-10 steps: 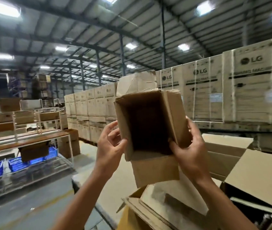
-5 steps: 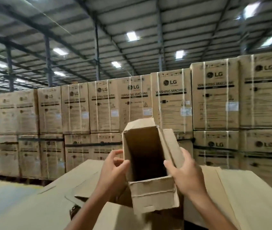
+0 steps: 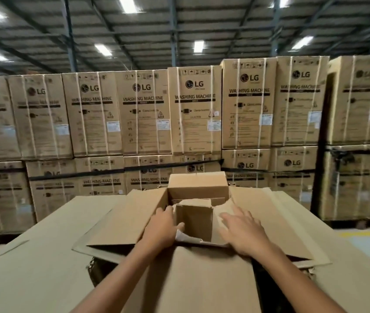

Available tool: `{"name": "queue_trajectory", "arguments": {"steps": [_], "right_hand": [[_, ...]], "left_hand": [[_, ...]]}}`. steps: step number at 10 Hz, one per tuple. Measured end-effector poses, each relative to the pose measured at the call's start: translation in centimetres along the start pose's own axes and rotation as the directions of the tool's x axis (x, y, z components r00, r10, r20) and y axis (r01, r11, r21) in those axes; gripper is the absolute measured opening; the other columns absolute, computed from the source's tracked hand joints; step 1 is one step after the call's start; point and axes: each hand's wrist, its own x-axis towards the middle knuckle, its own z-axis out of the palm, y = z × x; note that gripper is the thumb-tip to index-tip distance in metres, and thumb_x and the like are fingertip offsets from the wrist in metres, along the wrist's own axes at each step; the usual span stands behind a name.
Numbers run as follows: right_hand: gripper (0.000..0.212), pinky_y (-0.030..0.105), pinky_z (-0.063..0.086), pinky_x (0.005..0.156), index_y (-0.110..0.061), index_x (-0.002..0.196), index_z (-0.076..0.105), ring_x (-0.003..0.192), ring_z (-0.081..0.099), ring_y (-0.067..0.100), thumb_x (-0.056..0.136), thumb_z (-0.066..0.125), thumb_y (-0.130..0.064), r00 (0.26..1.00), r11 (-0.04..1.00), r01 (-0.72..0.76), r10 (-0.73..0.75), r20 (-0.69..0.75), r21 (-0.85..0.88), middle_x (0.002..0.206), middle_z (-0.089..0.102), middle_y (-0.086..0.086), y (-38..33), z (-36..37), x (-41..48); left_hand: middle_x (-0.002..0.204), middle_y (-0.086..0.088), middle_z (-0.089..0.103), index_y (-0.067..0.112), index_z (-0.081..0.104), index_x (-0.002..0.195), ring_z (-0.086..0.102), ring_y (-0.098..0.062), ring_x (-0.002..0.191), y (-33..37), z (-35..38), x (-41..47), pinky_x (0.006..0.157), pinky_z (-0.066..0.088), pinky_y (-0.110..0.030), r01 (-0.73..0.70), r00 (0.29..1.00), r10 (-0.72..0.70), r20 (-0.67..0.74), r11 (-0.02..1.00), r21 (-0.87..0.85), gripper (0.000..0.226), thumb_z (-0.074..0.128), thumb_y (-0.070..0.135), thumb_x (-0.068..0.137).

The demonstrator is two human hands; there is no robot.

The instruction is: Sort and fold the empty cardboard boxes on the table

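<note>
The left grip (image 3: 161, 229) clasps the 9 o'clock wall of the small box (image 3: 194, 220), inside the large box (image 3: 129, 218). The right grip (image 3: 244, 233), fingers spread flat, presses its 3 o'clock flap.

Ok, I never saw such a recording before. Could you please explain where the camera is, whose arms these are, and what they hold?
There is no machine here: a person works with bare hands, and the one camera sits on the person's head, looking forward and down. So both arms at the bottom are the person's own. The left hand grips the left wall of a small open box; the right hand lies with spread fingers on its right flap. This box is held in the opening of a large open box, among flat cardboard sheets. Behind stand stacked washing machine cartons.
</note>
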Motion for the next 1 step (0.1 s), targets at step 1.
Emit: {"name": "queue_trajectory", "arguments": {"steps": [1], "right_hand": [[0.061,0.044,0.026,0.119,-0.031,0.155,0.029,0.151,0.015,0.023,0.099,0.046,-0.047,0.989,0.984,0.007,0.02,-0.149,0.178,0.166,0.015,0.003,-0.67,-0.1,-0.46]], "left_hand": [[0.148,-0.011,0.04,0.018,0.037,0.145,0.042,-0.027,0.134,0.31,-0.76,-0.63,0.11,0.041,-0.04,-0.07,0.99,0.076,-0.115,0.996,0.058,0.062,0.058,0.045,0.094]]}}
